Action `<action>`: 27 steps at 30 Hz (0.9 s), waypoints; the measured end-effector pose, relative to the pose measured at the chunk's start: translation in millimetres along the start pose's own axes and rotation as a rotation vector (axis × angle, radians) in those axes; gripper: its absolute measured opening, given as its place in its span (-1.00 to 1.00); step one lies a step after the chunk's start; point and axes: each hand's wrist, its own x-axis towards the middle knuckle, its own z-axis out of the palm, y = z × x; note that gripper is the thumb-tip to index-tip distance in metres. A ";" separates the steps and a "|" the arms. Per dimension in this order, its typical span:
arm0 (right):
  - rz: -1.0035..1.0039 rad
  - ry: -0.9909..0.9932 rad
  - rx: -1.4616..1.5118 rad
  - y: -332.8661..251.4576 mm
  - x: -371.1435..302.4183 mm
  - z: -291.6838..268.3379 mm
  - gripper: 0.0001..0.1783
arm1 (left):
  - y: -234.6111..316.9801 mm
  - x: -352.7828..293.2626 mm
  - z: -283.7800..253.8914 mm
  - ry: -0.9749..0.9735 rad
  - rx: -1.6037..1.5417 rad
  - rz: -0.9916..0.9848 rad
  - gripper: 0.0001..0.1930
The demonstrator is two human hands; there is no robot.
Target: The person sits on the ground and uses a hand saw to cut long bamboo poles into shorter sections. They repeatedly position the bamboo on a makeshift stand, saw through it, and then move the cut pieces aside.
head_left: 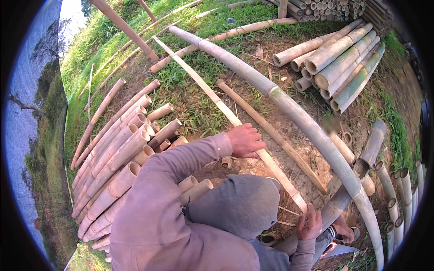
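Note:
Neither my left hand nor my right hand shows. Just ahead, another person [167, 226] in a greyish-mauve long-sleeved shirt and a grey cap [239, 203] bends forward, seen from behind and above. That person's left hand [245, 141] rests on a long, pale split-bamboo strip [203, 86], fingers over it. Their right hand [309, 223] grips the strip's near end. The strip runs from there up to the far grass. Beside it on the ground lies a browner bamboo strip [275, 135].
A long whole bamboo pole [294, 108] arches across the right. Cut bamboo lengths [113, 180] are piled at left; more [343, 63] lie at far right. Short tubes [393, 207] stand at the right edge. A saw blade [337, 250] lies near the person's foot [344, 229].

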 end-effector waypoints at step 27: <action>0.001 0.100 -0.102 77.6 -19.8 -72.2 -0.49 | 39.1 90.7 -10.1 0.361 -0.048 0.151 -0.56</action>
